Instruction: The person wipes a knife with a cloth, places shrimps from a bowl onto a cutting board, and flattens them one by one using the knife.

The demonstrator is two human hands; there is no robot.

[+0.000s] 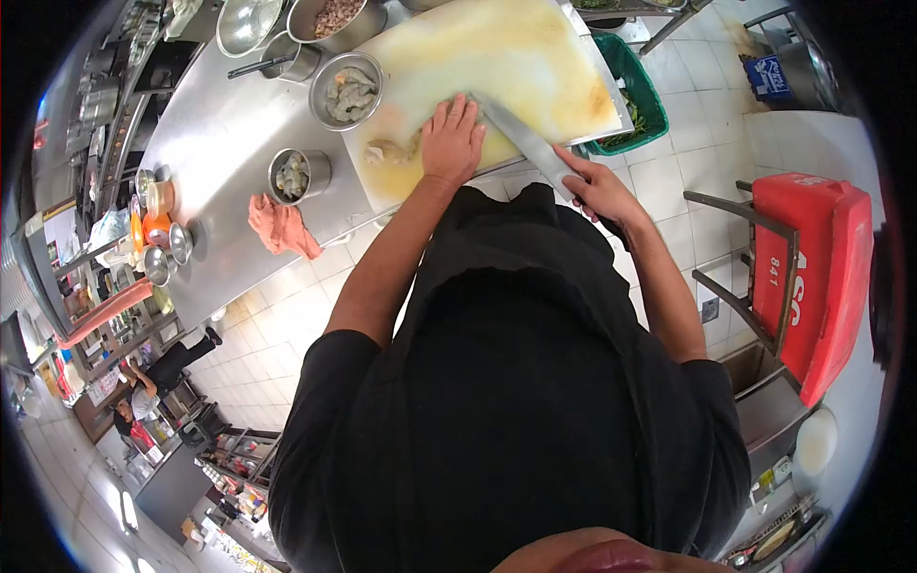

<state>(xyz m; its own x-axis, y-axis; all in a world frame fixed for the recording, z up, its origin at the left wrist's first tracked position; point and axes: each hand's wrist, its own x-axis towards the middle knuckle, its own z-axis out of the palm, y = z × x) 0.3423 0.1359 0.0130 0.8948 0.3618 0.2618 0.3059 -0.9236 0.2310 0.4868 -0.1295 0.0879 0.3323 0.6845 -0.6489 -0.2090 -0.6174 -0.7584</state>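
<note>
My right hand [602,194] is closed around the handle of a wide-bladed knife [527,141]. Its blade lies slanted over the near part of the large yellowish cutting board [478,43], the tip close to my left fingertips. Flat on the board, my left hand [453,141] has its fingers stretched out; whatever is beneath the palm is hidden. Just left of that hand lies a small pile of peeled shrimp [387,151]. A metal bowl [314,103] farther left holds more grey shrimp [351,93].
Left on the steel table [215,124] stand a small pot [317,174] with greyish pieces, an orange cloth [282,227] and several metal bowls. A green bin [650,95] stands right of the board. A red chair-like item [821,258] is at right. Another person [158,377] stands far left.
</note>
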